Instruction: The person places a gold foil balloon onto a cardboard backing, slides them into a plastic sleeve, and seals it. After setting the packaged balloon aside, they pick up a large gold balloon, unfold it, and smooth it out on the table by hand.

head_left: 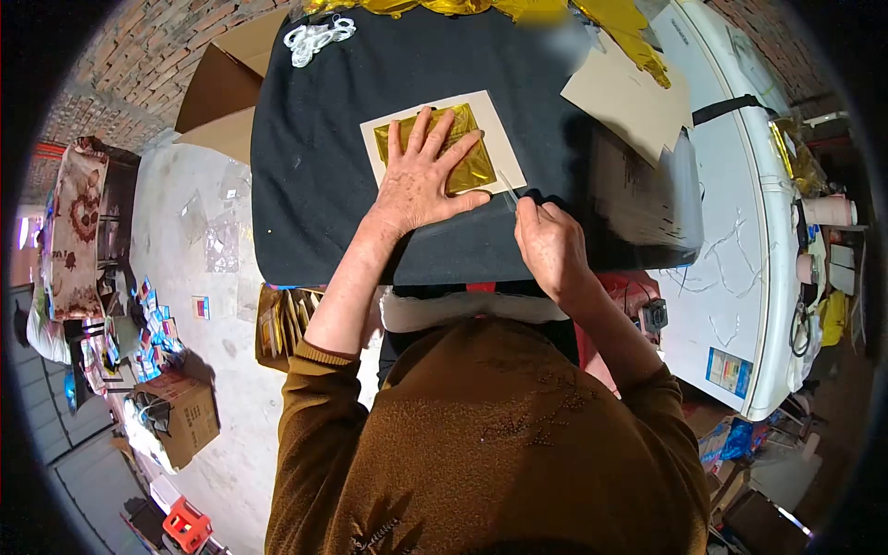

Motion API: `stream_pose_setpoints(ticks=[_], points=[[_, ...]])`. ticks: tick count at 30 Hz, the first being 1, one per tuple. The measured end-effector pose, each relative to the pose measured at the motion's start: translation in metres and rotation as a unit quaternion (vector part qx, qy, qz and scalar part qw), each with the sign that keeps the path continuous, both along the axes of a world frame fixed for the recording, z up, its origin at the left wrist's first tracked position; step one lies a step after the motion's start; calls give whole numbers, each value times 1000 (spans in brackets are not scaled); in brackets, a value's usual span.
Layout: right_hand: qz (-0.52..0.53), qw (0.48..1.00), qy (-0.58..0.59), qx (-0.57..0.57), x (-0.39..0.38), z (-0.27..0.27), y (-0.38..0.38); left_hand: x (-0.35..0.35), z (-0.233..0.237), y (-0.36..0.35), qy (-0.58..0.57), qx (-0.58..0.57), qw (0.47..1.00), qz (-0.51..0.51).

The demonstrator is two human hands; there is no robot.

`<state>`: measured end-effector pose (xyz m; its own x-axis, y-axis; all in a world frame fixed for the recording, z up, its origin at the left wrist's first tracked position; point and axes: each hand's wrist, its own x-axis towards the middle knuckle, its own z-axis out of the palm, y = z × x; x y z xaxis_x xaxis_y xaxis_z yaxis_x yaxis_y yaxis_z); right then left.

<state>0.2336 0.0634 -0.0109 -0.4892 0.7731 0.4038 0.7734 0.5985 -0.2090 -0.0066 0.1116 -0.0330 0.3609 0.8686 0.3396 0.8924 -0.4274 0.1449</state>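
On the black cloth of the table (324, 203) lies a pale card sheet (504, 153) with a shiny gold foil packet (476, 166) on top of it. My left hand (421, 180) is spread flat over the foil, its fingers apart and pointing away from me. Just right of the sheet's near corner, my right hand (552, 242) is closed round a thin, pale pointed tool (508, 187). The tool's tip reaches over the card's right edge, beside the foil. Its exact kind is too small to tell.
A bundle of white cord (316, 40) lies at the table's far left. Gold foil pieces (638, 46) and larger card sheets (629, 97) are at the far right. A white appliance (721, 250) stands right of the table; cardboard boxes (217, 88) stand left.
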Motion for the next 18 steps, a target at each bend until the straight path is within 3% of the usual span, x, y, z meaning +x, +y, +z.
stream_pose_setpoints(ticks=[9, 18], points=[[-17, 999, -29, -7, -23, -2, 24, 2, 6, -3, 36, -17, 999, 11], [20, 998, 29, -54, -9, 5, 21, 3, -3, 0, 60, -7, 998, 31]])
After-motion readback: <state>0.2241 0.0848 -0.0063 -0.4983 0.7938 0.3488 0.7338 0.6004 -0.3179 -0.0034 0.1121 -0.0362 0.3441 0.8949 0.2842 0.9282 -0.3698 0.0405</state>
